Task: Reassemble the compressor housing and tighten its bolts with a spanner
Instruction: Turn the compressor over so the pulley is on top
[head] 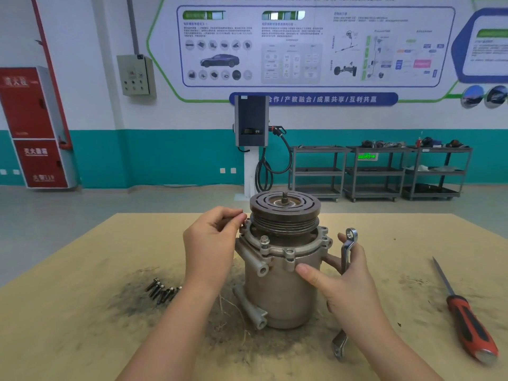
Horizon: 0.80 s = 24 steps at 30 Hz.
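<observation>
Grey metal makes up the compressor housing [283, 287], which stands upright in the middle of the desk [82, 312]. It is round like a fat can, and its skin looks dull and a bit rough. A dark, ridged pulley [284, 213] sits on top, with a short threaded shaft poking up from its centre. One bolt [264, 240] stands in the rim at the front.

The left hand [211, 243] is at the left side of the rim. Its fingers [236, 220] are pinched close together there, but whatever they hold is too small to make out. The right hand [349, 281] presses its thumb on the housing wall, and its other fingers are curled round a silver spanner [347, 251]. The hand hides the middle of the spanner, so only the ring end above and the other end below can be seen.

A little heap of dark bolts [163, 291] lies on the desk to the left, on a sooty smudge. A screwdriver [464, 314] with a red and black handle lies well off to the right. The desk top is tan, dusty board, and both arms are cut off at the bottom edge.
</observation>
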Available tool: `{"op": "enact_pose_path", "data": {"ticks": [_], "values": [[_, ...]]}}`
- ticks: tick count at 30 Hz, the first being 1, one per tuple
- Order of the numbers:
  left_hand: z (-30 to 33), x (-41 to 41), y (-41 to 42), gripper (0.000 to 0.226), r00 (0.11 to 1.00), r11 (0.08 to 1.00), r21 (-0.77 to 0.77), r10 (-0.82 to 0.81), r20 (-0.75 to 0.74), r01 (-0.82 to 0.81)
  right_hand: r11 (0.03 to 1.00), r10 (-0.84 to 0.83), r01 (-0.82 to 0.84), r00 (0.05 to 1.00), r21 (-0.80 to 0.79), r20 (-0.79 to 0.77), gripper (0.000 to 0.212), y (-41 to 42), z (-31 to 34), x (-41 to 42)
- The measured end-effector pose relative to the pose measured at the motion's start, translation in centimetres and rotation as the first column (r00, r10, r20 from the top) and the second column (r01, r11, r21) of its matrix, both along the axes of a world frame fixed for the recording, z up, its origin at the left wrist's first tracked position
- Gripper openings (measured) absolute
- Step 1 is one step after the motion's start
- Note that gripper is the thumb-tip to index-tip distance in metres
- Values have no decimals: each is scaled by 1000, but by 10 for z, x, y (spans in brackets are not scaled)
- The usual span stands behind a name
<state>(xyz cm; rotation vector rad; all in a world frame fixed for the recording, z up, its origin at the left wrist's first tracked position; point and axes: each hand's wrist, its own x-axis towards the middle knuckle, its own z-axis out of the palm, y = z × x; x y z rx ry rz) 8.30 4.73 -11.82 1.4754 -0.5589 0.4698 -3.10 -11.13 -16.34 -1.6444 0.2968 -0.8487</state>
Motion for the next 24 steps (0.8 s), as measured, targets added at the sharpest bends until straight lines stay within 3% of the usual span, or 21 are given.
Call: {"op": "enact_pose_path", "data": {"ticks": [5,10,12,15,19,22,24], "values": [[0,6,7,41,987,987,150,29,159,-53,1000,15,-15,1000,-1,6,105,-1,1,-2],[-3,8,13,31,973,950,293,39,229,-108,999,8,-8,1000,31,-1,105,3,4,-3],[-3,9,17,24,980,933,339,62,188,-124,999,10,-9,1000,42,-11,103,4,5,-4],[-6,9,22,36,990,941,335,-6,138,-41,999,14,-12,1000,44,-25,102,4,6,-4],[-7,8,28,33,997,940,341,-39,72,12,999,19,-18,999,40,-26,104,5,5,-5],[-6,28,53,22,987,955,274,139,-84,-111,998,33,-32,999,48,-18,105,4,4,-5],[-13,47,79,12,930,846,493,324,-175,-202,998,48,-47,999,44,-20,97,3,5,-5]]}}
